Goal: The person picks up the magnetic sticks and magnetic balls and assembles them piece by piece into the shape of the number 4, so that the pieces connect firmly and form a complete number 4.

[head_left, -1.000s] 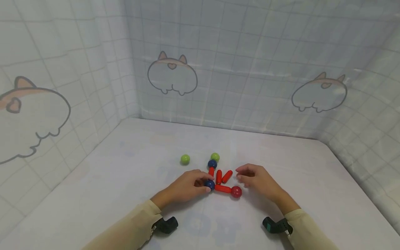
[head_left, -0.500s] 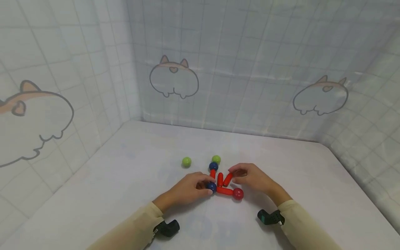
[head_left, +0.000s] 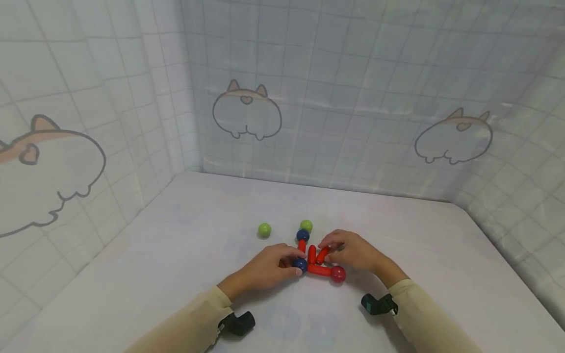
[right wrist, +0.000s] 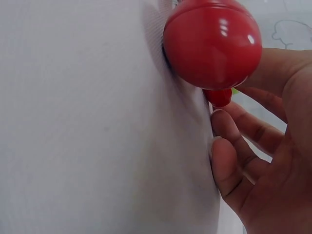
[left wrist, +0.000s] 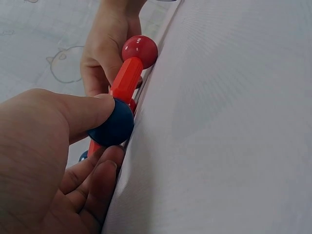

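On tabletop [head_left: 190,230] — left hand [head_left: 270,265] pinches ball [head_left: 301,265] (blue).

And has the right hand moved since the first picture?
Yes: in the head view the right hand has moved left, away from the rightmost printed animal, to a red stick.

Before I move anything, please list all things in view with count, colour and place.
Table: 1, white, lower half
Rods: 4, red, centre
Blue balls: 2, dark blue, leftmost rod's ends
Red ball: 1, deep red, nearest rod's right end
Green balls: 2, light green, beyond the rods
Walls: 3, pale grey, around table
Drawings: 3 (head view), white-orange, on walls
Cameras: 2, black, wrists
Sleeves: 2, cream, lower edge
Hands: 2, bare, left pinching a blue ball, right pinching a rod
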Motion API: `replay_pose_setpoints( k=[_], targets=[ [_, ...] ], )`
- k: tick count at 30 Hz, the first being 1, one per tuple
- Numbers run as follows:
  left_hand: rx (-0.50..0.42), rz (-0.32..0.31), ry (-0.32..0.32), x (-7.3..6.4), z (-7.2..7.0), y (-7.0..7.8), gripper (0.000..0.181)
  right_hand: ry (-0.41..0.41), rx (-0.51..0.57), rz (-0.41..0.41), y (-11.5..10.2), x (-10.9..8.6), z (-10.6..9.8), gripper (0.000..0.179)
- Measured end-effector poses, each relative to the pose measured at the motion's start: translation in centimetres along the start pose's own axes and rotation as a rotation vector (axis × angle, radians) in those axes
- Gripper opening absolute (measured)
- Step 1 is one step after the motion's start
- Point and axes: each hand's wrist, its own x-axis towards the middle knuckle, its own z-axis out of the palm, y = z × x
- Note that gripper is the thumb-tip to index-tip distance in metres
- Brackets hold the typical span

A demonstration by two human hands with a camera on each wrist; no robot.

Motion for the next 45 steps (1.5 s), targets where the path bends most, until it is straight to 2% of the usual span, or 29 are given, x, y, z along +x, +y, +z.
replay_pose_setpoints(
  k=[5,13,22,25,31,34,39,45],
  targets=[
    [0.007,-0.001,0.001,-0.1,-0.1,0.1,0.036,0.015,-0.007,0.016,0.1,0.1,0.2,0.021],
    [0.010,-0.001,-0.002,-0.2,-0.1,-0.2,0.036,0.039,-0.047,0.090,0.1,-0.2,0.4,0.018],
    [0.017,0.003,-0.002,-0.1,-0.1,-0.3,0.037,0.154,-0.085,0.156,0.0,-1.2,0.8,0.016],
    [0.025,-0.003,-0.005,-0.1,-0.2,-0.4,0.037,0.194,-0.059,0.171,0.0,-1.5,0.9,0.019],
    [0.020,0.003,-0.002,-0.1,-0.2,-0.4,0.037,0.252,-0.005,0.184,0.0,-2.3,0.8,0.041],
    [0.020,0.008,0.006,-0.3,-0.2,-0.5,0.037,0.254,0.076,0.171,0.1,-2.4,0.8,0.046],
    [0.018,0.013,0.000,-0.2,0.1,-0.8,0.037,0.246,0.243,0.198,0.3,-2.8,0.8,0.046],
    [0.022,0.025,-0.001,-0.2,-0.1,-0.7,0.037,0.265,0.287,0.209,0.5,-2.7,0.9,0.044]
  ],
)
